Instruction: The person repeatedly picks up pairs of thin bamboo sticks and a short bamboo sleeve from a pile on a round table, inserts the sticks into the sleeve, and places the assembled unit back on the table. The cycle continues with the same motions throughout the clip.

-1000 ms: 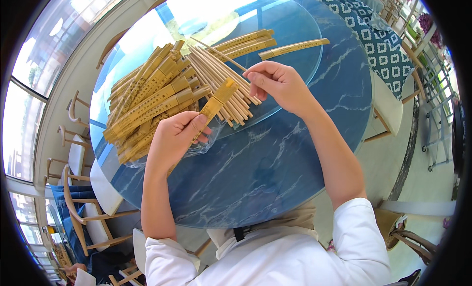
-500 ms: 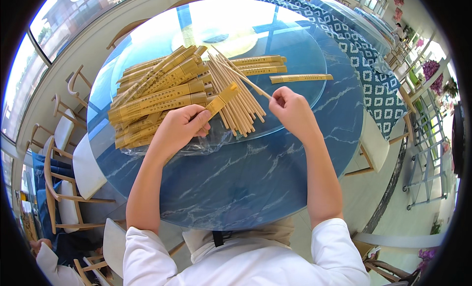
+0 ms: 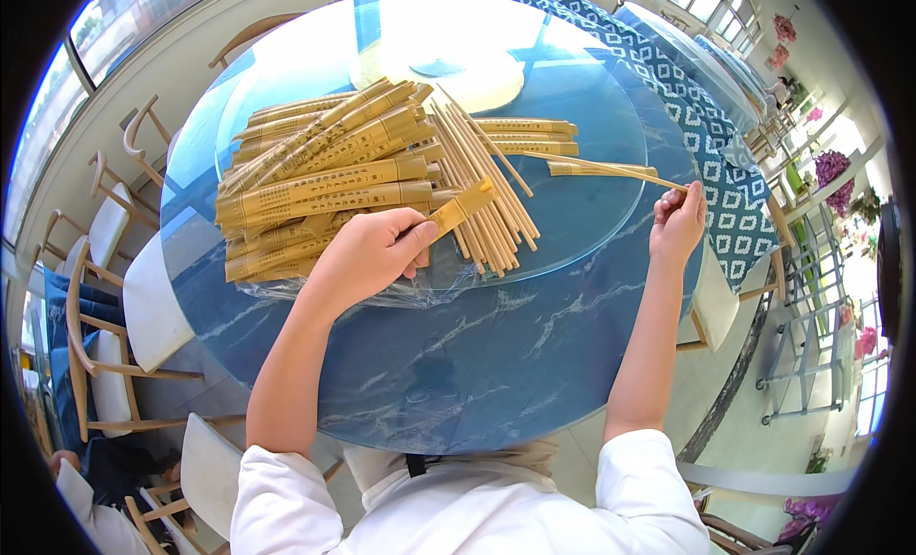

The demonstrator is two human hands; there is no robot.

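My left hand (image 3: pixel 372 254) pinches a gold paper chopstick sleeve (image 3: pixel 463 206), which points up and to the right over the loose sticks. At the table's right side, my right hand (image 3: pixel 679 221) is closed on the near end of a wooden chopstick (image 3: pixel 625 172); whether it is one or a pair I cannot tell. This chopstick reaches left above a gold sleeve (image 3: pixel 565 169) lying by itself. Bare chopsticks (image 3: pixel 496 240) lie in a heap between my hands. Left of them is a large pile of gold-sleeved chopsticks (image 3: pixel 329 178), with crumpled clear plastic (image 3: pixel 444 290) under its near edge.
The round blue marble-patterned table (image 3: pixel 458 364) carries a glass turntable (image 3: pixel 611 226). Several gold-sleeved packs (image 3: pixel 530 135) lie beyond the bare sticks. Chairs (image 3: pixel 157 302) stand at the left. A patterned cloth (image 3: pixel 744 207) hangs at the right, with a metal rack (image 3: pixel 811 335) farther off.
My right hand has moved far to the right, carrying the chopstick from over the loose heap to above the lone sleeve. My left hand keeps its sleeve.
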